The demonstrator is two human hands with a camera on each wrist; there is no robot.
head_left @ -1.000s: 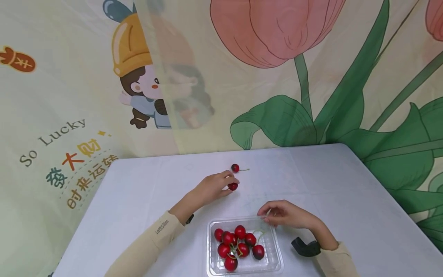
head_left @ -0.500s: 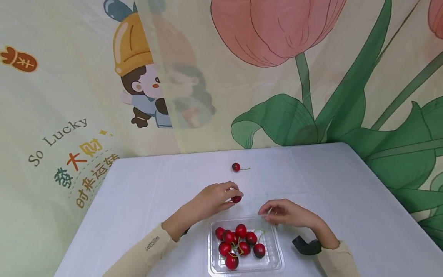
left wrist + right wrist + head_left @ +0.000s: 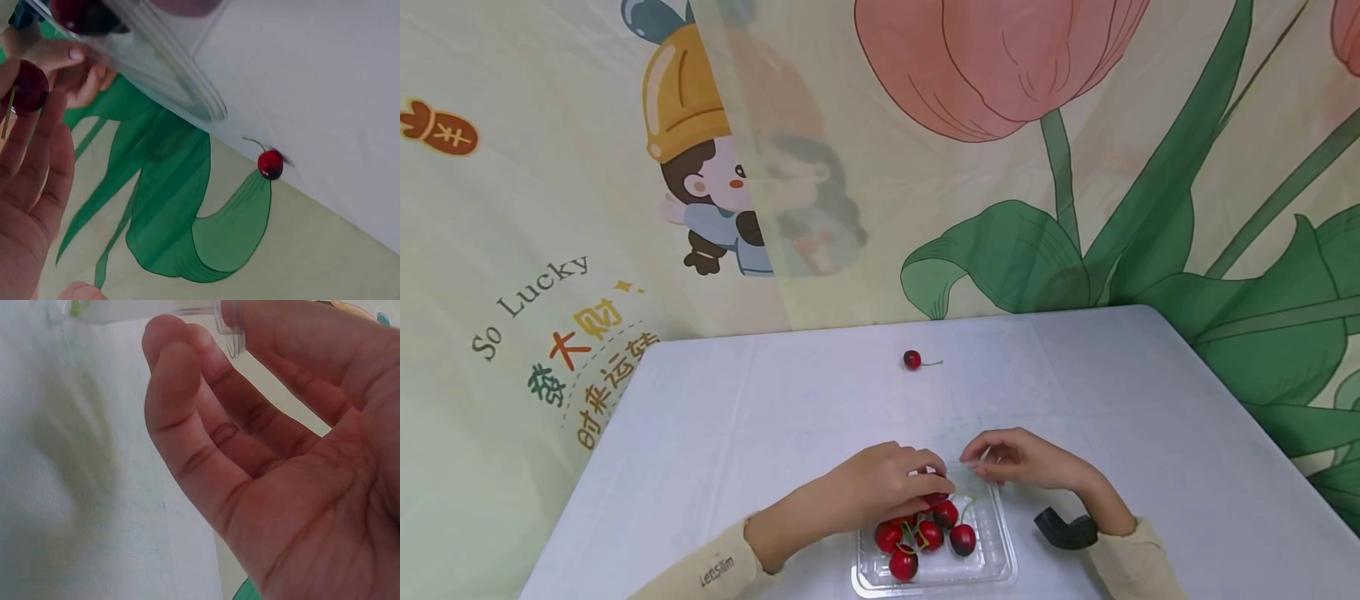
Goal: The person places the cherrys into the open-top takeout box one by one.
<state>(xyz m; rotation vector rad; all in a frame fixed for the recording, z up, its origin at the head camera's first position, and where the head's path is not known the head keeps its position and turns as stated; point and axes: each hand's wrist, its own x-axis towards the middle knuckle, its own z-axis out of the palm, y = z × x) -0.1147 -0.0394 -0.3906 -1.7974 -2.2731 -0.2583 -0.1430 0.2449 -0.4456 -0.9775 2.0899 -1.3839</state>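
Observation:
My left hand [image 3: 876, 485] is over the back left part of a clear plastic container [image 3: 1009, 575]. It pinches a dark red cherry [image 3: 30, 87] between thumb and fingers; in the left wrist view a green stem hangs from that fruit. Several more cherries [image 3: 903, 563] lie inside the container, some of them hidden behind the left hand. At the back right corner, my right hand [image 3: 1028, 458] holds the container's rim [image 3: 232, 337] between thumb and fingertips.
A single stemmed cherry [image 3: 912, 360] lies near the far edge of the white-covered table [image 3: 1150, 400]. Behind the table hangs a printed cloth [image 3: 820, 67] with tulips. A black band [image 3: 1064, 530] is at the right wrist.
The left hand has come toward the person with its cherry, from the far part of the table to over the container. My right hand has stayed at the corner.

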